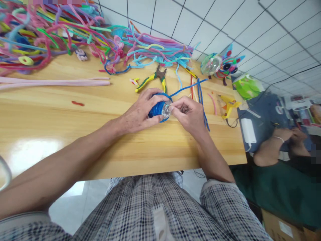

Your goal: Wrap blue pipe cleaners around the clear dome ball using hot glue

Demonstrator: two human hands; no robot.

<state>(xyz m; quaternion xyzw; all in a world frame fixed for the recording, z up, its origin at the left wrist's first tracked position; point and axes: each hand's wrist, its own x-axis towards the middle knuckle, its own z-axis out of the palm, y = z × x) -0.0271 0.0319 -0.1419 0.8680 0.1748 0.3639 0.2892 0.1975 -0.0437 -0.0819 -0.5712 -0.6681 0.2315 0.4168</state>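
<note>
My left hand [142, 112] is wrapped round a clear, shiny piece wound with blue pipe cleaner [156, 110], holding it just above the table with its clear end turned to the right. From the top of the winding, a loose blue pipe cleaner end [189, 87] sticks out to the upper right. My right hand [189, 113] is closed in a pinch against the clear end; its fingertips hide whatever is between them. Yellow-and-green pliers [150, 81] lie open just beyond my left hand. More blue pipe cleaners [203, 108] rest beside my right hand.
Heaped colourful pipe cleaners [160, 48] line the back of the wooden table [112, 147]. Pink strips [55, 82] lie at left. A decorated figure [220, 65] and a yellow glue gun [228, 106] with its cord stand right. Another person's arm [272, 144] is at the adjoining blue table.
</note>
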